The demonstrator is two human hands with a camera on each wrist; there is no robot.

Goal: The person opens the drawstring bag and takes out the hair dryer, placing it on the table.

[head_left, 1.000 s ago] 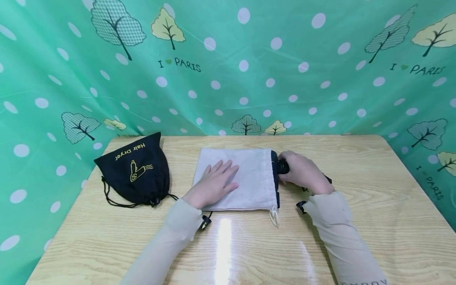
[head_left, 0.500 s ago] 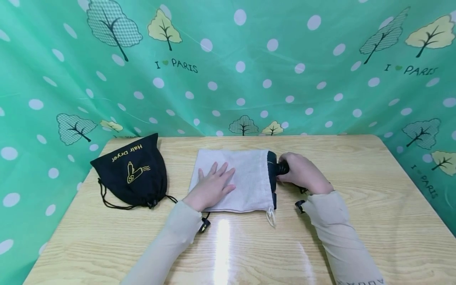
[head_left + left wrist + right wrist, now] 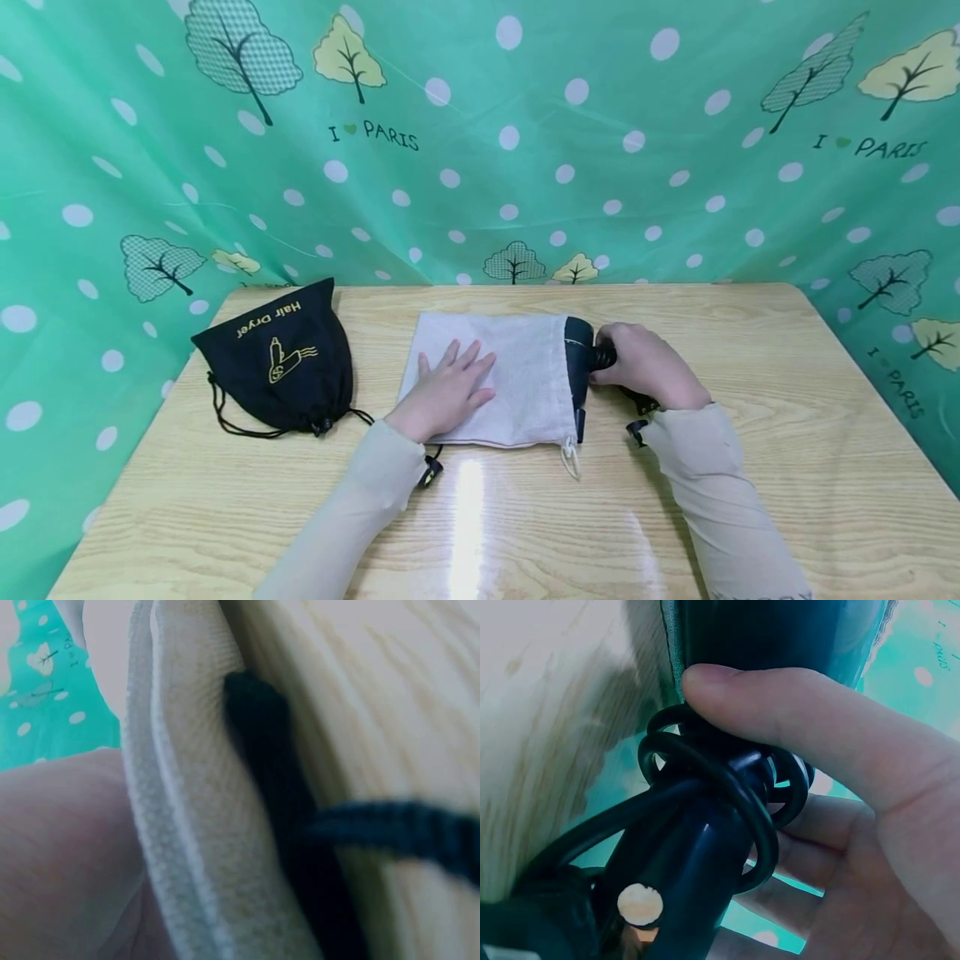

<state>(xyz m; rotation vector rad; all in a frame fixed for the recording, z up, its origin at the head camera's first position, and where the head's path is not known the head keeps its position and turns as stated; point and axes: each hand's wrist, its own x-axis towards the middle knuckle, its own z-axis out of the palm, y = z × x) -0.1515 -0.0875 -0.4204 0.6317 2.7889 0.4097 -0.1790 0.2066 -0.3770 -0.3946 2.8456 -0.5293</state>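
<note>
On the wood-grained bench, the left hand lay spread on a woven bag while the right hand gripped the cord-looped handle of a glossy hair dryer.

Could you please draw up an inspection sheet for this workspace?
Surface: wood-grain table, with a bright glare streak on its near part.
Job's things: pale drawstring bag; dark hair dryer partly inside, protruding from its mouth.
Clutter: black pouch printed "Hair Dryer", left of the bag.
Hands: left hand rests on the bag, fingers spread; right hand grips the dryer's handle.
Cables: black cord coiled round the handle.
Surroundings: green polka-dot curtain behind the table.
</note>
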